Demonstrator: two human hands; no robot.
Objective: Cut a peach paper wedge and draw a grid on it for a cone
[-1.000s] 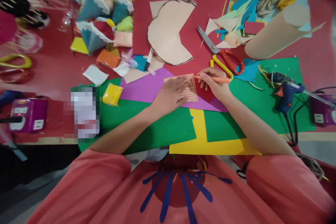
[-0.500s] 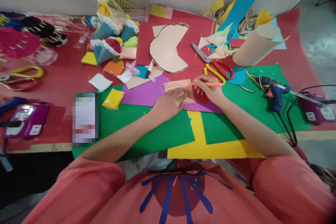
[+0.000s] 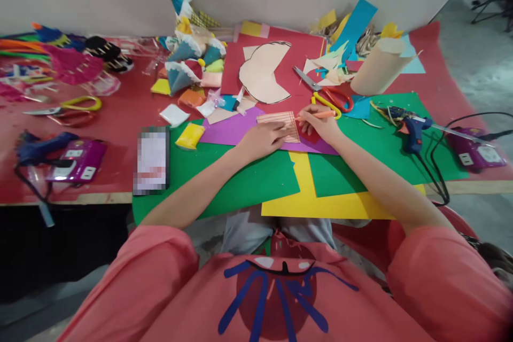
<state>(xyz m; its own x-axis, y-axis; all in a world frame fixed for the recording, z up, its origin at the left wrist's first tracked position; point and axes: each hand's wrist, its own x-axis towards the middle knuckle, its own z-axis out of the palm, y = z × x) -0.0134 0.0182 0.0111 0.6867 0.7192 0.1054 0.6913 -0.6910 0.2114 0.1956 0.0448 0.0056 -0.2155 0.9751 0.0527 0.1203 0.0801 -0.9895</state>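
Observation:
My left hand (image 3: 262, 140) lies palm down with fingers stretched out, pressing on a small pale piece of paper (image 3: 274, 117) marked with orange lines. In my right hand (image 3: 318, 124) is an orange marker (image 3: 325, 115), held in a writing grip. Its tip is at the right edge of the lined paper. Beneath both hands is a purple sheet (image 3: 220, 131), with a small red piece of paper (image 3: 313, 139) showing under the right hand. Just beyond the right hand rest scissors (image 3: 340, 100) with red and yellow handles.
A cream cut-out (image 3: 262, 75) lies behind the hands. To the right are a cream paper tube (image 3: 379, 67) and a corded glue gun (image 3: 414, 133). On the left sit a phone (image 3: 152, 160), a yellow clay packet (image 3: 189, 135), cone-shaped crafts (image 3: 182, 72) and more scissors (image 3: 80, 108).
The head view has shifted, bringing more of the table's left side into sight. Both hands stay at the lined paper, the marker still in the right one.

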